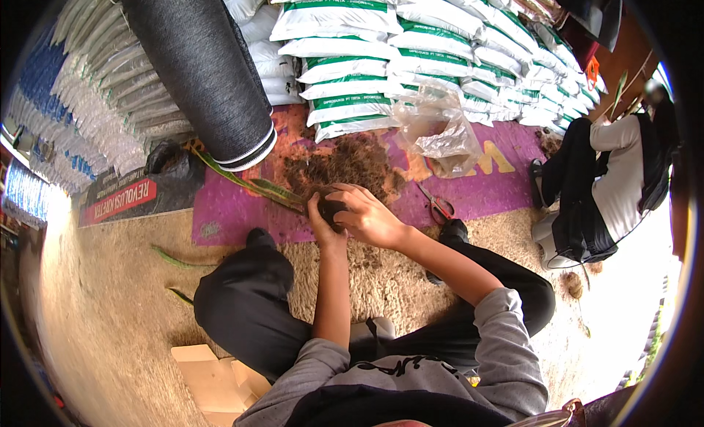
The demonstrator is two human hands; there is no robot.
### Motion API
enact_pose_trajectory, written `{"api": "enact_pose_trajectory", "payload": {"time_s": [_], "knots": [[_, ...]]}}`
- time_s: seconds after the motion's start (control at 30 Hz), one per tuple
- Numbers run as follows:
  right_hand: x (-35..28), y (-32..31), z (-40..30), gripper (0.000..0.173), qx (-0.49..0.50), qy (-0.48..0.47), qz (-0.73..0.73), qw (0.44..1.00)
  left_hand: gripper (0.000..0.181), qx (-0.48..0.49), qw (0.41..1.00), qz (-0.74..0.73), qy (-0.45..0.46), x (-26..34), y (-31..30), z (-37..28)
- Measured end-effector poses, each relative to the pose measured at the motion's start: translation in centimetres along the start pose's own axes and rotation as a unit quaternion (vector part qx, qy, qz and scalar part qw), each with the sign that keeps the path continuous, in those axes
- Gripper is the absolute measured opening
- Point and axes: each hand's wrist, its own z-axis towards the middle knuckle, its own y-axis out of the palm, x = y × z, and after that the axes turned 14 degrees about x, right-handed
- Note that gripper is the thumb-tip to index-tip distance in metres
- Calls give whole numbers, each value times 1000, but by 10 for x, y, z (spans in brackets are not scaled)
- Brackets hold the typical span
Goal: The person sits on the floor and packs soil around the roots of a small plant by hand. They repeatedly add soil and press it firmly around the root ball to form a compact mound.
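Between my two hands is a dark, rounded root ball [332,210], at the base of a plant with long green leaves with yellow edges [275,193] that point to the upper left. My left hand [324,223] is closed around its near left side. My right hand [363,213] grips it from the right with bent fingers. Just beyond my hands, loose brown fibre [363,163] is heaped on a purple printed banner [253,223]. Scissors with red handles [437,206] lie to the right. A crumpled clear plastic bag [440,132] sits behind them.
A large black mesh roll [198,69] leans in from the upper left. White-and-green sacks [346,64] are stacked behind the banner. Another person [616,179] sits at the right. Cut leaves [179,259] lie on the floor at left, with an opened cardboard box [212,380] nearer me.
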Motion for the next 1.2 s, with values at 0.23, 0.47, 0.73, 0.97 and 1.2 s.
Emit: {"api": "enact_pose_trajectory", "payload": {"time_s": [0.23, 0.47, 0.73, 0.97, 1.2], "knots": [[17, -26, -26, 22, -56, 80, 85, 991, 44, 155, 986, 46, 46, 26, 12, -11], [67, -57, -46, 23, 56, 270, -3, 961, 51, 179, 979, 49, 78, 37, 20, -17], [39, -29, -3, 69, 111, 305, 16, 946, 41, 92, 991, 59, 73, 17, 20, -23], [5, 10, -17, 35, 54, 433, 187, 880, 38, 100, 986, 27, 128, 3, -5, 8], [7, 8, -31, 20, 37, 430, 178, 884, 46, 128, 985, 8, 114, 13, -10, 12]]}}
